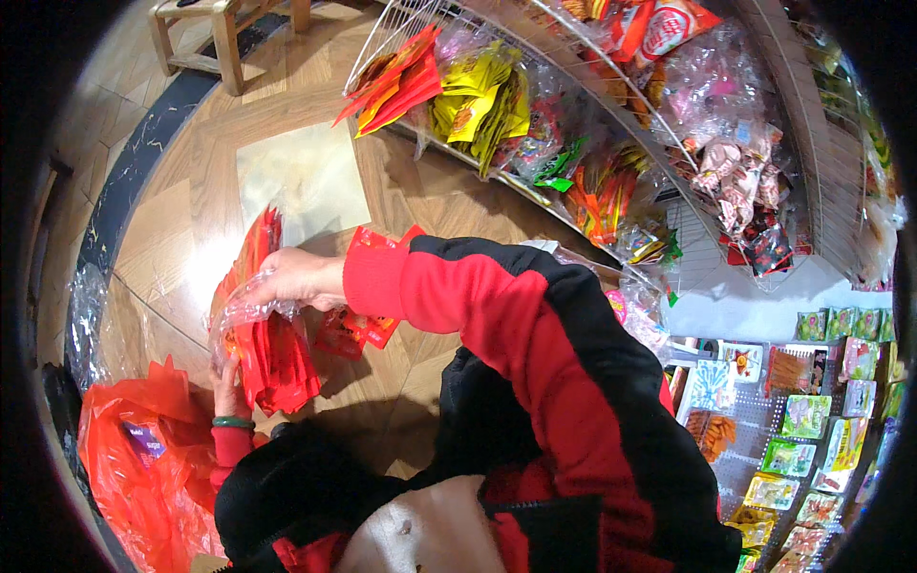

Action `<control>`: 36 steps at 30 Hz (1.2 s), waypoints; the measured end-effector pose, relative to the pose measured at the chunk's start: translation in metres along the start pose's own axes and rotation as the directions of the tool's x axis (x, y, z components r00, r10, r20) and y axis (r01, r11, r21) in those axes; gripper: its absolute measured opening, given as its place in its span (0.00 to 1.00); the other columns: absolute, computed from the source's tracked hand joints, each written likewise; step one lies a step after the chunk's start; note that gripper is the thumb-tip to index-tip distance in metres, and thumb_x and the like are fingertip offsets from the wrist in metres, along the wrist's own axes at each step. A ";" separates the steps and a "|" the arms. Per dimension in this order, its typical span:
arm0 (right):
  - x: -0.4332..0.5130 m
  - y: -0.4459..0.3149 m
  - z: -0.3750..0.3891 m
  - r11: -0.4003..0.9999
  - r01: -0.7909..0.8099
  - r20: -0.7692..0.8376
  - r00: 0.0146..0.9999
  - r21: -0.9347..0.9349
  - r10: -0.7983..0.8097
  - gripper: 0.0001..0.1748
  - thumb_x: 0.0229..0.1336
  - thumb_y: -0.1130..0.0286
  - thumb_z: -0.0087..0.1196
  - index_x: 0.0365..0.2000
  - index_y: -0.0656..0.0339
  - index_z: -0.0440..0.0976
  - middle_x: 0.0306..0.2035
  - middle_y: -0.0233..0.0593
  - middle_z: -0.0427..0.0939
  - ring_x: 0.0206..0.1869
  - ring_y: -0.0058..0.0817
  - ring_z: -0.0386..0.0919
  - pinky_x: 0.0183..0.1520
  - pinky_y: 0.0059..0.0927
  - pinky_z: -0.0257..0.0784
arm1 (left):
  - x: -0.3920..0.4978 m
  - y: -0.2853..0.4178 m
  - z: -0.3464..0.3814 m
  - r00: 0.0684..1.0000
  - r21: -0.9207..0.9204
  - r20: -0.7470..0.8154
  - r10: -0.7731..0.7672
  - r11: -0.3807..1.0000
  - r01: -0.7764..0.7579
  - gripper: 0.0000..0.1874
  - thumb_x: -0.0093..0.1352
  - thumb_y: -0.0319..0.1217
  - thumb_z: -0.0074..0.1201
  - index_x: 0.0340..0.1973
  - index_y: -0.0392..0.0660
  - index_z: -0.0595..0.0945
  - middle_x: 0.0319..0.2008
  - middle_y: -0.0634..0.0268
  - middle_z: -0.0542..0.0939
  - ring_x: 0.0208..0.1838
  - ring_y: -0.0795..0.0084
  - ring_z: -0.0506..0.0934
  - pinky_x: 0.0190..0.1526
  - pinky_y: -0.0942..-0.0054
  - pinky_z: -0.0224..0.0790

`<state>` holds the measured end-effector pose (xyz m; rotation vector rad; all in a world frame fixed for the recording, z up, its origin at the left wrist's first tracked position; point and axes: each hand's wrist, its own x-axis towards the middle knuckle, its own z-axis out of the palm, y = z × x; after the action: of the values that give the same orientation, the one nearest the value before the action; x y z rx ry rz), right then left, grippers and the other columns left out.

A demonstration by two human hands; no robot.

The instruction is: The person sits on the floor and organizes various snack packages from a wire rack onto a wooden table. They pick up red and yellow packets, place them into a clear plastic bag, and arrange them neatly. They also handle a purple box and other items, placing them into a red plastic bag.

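A thick bundle of red snack packets point(283, 365), partly inside a clear plastic bag point(240, 315), is held up between my hands above the floor. My right hand point(297, 278) grips the plastic near the bundle's upper middle, its fingertips partly behind the film. At the bundle's lower left edge is my left hand point(228, 387), with a green bangle point(233, 422) at the wrist; its fingers rest against the bag and packets, partly hidden. More red packets point(358, 333) lie on the floor beyond my right wrist, partly covered by the sleeve.
A red plastic bag point(150, 465) stands beside my left forearm, with crumpled clear plastic point(89, 322) beyond it. Wire shelving point(458, 154) holding yellow packets point(476, 100) curves across the upper right. A pegboard point(752, 430) with hanging snacks stands right. A wooden stool point(229, 50) is at top left.
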<state>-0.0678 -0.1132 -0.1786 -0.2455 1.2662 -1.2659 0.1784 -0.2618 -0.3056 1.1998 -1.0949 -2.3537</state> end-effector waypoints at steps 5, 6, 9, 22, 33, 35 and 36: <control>-0.017 -0.014 0.011 0.995 -0.018 -0.255 0.967 -0.095 -0.007 0.04 0.49 0.78 0.61 0.28 0.66 0.78 0.27 0.38 0.80 0.26 0.25 0.78 0.25 0.29 0.71 | 0.000 0.001 -0.009 0.988 0.204 -0.003 -0.154 0.967 0.151 0.45 0.59 0.21 0.52 0.70 0.54 0.51 0.60 0.62 0.66 0.42 0.69 0.74 0.33 0.70 0.72; -0.018 -0.018 0.011 0.999 0.034 -0.226 0.973 -0.028 -0.039 0.04 0.49 0.78 0.61 0.29 0.66 0.78 0.27 0.38 0.80 0.26 0.25 0.78 0.24 0.30 0.71 | 0.002 0.001 -0.006 0.994 0.223 0.030 -0.102 0.970 0.093 0.46 0.59 0.21 0.50 0.70 0.55 0.49 0.62 0.64 0.64 0.45 0.67 0.73 0.36 0.67 0.72; -0.021 -0.022 0.015 0.964 0.089 -0.110 0.992 0.252 -0.063 0.04 0.52 0.81 0.58 0.30 0.73 0.78 0.28 0.45 0.81 0.27 0.27 0.81 0.28 0.28 0.77 | 0.003 0.009 0.004 0.991 0.057 0.091 -0.100 0.994 0.095 0.44 0.61 0.23 0.45 0.72 0.57 0.48 0.66 0.65 0.61 0.53 0.65 0.71 0.44 0.64 0.73; 0.005 -0.013 0.044 0.827 -0.123 -0.022 0.987 0.548 0.161 0.04 0.61 0.76 0.49 0.33 0.65 0.72 0.28 0.37 0.78 0.30 0.29 0.79 0.29 0.32 0.79 | -0.058 0.097 0.119 0.656 0.683 0.687 0.313 0.029 -0.730 0.62 0.44 0.53 0.73 0.68 0.43 0.55 0.66 0.35 0.54 0.69 0.38 0.54 0.67 0.49 0.48; 0.024 0.003 0.057 0.807 -0.143 -0.016 0.982 0.573 0.186 0.06 0.63 0.74 0.42 0.34 0.67 0.68 0.29 0.42 0.74 0.28 0.33 0.76 0.29 0.37 0.77 | -0.034 0.074 0.107 0.657 0.799 0.586 0.475 -0.204 -0.565 0.35 0.49 0.29 0.63 0.53 0.36 0.70 0.57 0.44 0.69 0.57 0.44 0.68 0.59 0.56 0.62; 0.029 0.004 0.059 0.793 -0.127 -0.006 0.987 0.595 0.163 0.06 0.63 0.75 0.42 0.33 0.67 0.68 0.29 0.43 0.74 0.28 0.33 0.77 0.27 0.35 0.77 | -0.022 0.069 0.101 0.616 0.778 0.616 0.491 -0.258 -0.572 0.29 0.52 0.27 0.60 0.50 0.36 0.73 0.53 0.47 0.74 0.54 0.47 0.72 0.56 0.57 0.65; 0.028 0.003 0.060 0.821 -0.083 -0.032 0.992 0.566 0.122 0.06 0.63 0.75 0.41 0.33 0.67 0.68 0.28 0.43 0.74 0.28 0.33 0.77 0.28 0.35 0.78 | -0.015 0.068 0.100 0.635 0.778 0.609 0.475 -0.201 -0.596 0.26 0.53 0.27 0.59 0.49 0.36 0.74 0.51 0.48 0.76 0.52 0.47 0.73 0.54 0.57 0.66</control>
<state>-0.0239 -0.1633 -0.1744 0.2937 0.8895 -1.5033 0.1040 -0.2491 -0.2103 0.4427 -2.7330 -0.6550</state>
